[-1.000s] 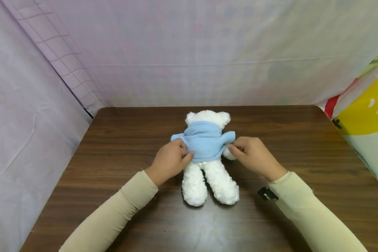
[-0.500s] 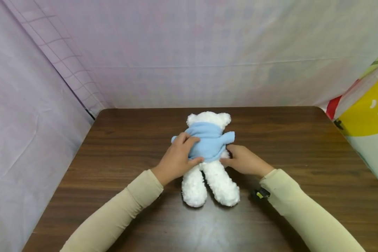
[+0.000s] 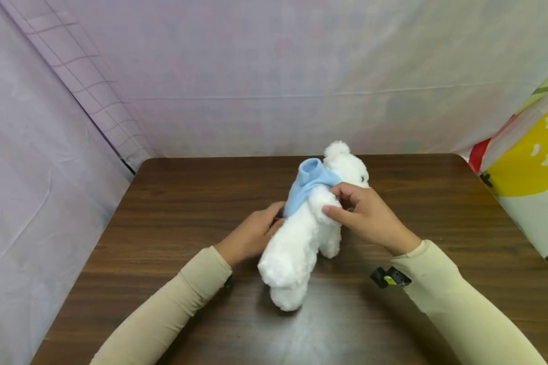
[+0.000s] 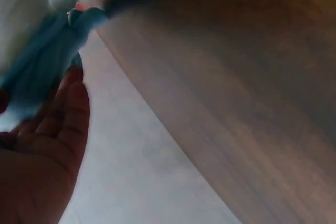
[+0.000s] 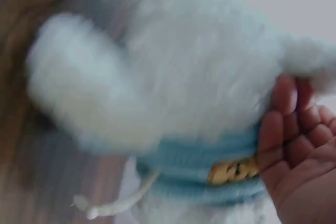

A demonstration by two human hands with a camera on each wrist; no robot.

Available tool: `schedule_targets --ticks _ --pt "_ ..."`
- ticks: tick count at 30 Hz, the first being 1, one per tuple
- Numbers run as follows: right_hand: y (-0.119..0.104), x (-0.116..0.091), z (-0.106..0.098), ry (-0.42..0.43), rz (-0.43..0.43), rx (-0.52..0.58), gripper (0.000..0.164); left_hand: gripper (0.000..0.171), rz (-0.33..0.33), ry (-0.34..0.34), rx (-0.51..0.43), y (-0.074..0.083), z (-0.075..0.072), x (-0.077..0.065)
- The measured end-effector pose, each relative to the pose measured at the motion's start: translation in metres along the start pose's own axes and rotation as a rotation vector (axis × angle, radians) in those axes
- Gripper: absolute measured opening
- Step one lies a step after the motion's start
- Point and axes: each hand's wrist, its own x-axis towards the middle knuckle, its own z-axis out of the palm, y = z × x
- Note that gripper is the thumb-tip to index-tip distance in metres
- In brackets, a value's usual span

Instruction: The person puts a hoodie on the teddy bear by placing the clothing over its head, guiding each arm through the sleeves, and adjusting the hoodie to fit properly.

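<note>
A white teddy bear [image 3: 297, 243] in a blue hooded top lies turned on its side, its face toward the right in the head view. The blue top [image 3: 310, 182] is bunched high, with one sleeve standing up. My right hand [image 3: 370, 215] holds the bear's upper side by an arm, thumb on the fur; its fingers lie along the front in the right wrist view. Behind the bear's back, my left hand [image 3: 255, 230] supports it with fairly straight fingers against the blue cloth in the left wrist view. An orange patch [image 5: 231, 171] and a white drawstring [image 5: 123, 203] show on the top.
The dark wood table [image 3: 178, 203] extends around the bear, with its back edge close beyond the head. A pale curtain [image 3: 278, 76] hangs behind, and another sheet [image 3: 41, 177] on the left. Patterned cloth [image 3: 529, 162] with yellow hangs at right.
The bear has gone from lying face down, back up, to its side facing right. My left hand has slid behind its back; my right hand has risen with the bear's arm.
</note>
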Motion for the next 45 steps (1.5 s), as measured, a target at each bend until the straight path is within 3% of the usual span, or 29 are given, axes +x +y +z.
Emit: schedule_targets --ticks 2,3,5,8,10,12,14,16,18,21,23,26,30,36,41,45 --pt "-0.002 0.002 0.005 0.006 -0.014 -0.078 0.013 0.033 0.016 -0.011 0.063 0.000 0.004 0.000" --pt "-0.001 0.003 0.009 -0.003 -0.014 -0.109 0.013 0.028 0.018 0.015 0.083 0.000 0.004 0.000" --pt "0.003 0.005 0.018 -0.030 -0.005 -0.148 0.014 0.016 0.027 0.117 0.087 0.002 0.003 -0.001" --pt "0.006 0.008 0.030 -0.066 -0.017 -0.152 0.017 0.006 0.089 0.309 -0.001 0.009 -0.004 -0.001" --pt "0.007 0.009 0.034 -0.076 -0.054 -0.135 0.017 0.007 0.132 0.357 -0.053 0.014 -0.009 0.000" --pt "0.007 0.009 0.033 -0.069 -0.092 -0.122 0.014 0.011 0.137 0.322 -0.069 0.017 -0.014 0.001" --pt "0.009 0.008 0.028 -0.036 -0.097 -0.130 0.010 0.017 0.101 0.251 -0.069 0.018 -0.017 0.001" --pt "0.015 0.006 0.020 -0.003 -0.047 -0.164 0.013 0.022 0.037 0.184 -0.064 0.017 -0.018 0.001" --pt "0.024 0.003 0.010 0.002 0.060 -0.209 0.019 0.026 -0.017 0.134 -0.075 0.015 -0.019 -0.002" --pt "0.042 -0.003 0.001 -0.094 0.217 -0.210 0.027 0.035 -0.064 0.079 -0.080 0.009 -0.019 -0.008" --pt "0.052 -0.007 0.000 -0.194 0.255 -0.135 0.029 0.043 -0.087 0.045 -0.086 0.005 -0.020 -0.012" --pt "0.057 -0.011 0.003 -0.291 0.234 0.026 0.034 0.055 -0.128 0.009 -0.089 0.000 -0.020 -0.018" --pt "0.049 -0.011 0.005 -0.299 0.178 0.107 0.043 0.066 -0.150 0.015 -0.069 -0.004 -0.017 -0.017" --pt "0.043 -0.004 0.014 -0.254 0.100 -0.094 0.062 0.073 -0.165 -0.006 -0.017 -0.005 -0.013 -0.009" --pt "0.044 -0.002 0.027 -0.138 0.018 -0.275 0.052 0.069 -0.189 -0.027 0.040 -0.002 -0.011 -0.006" --pt "0.041 0.000 0.033 -0.092 0.013 -0.326 0.052 0.067 -0.192 -0.015 0.058 -0.002 -0.010 -0.007"
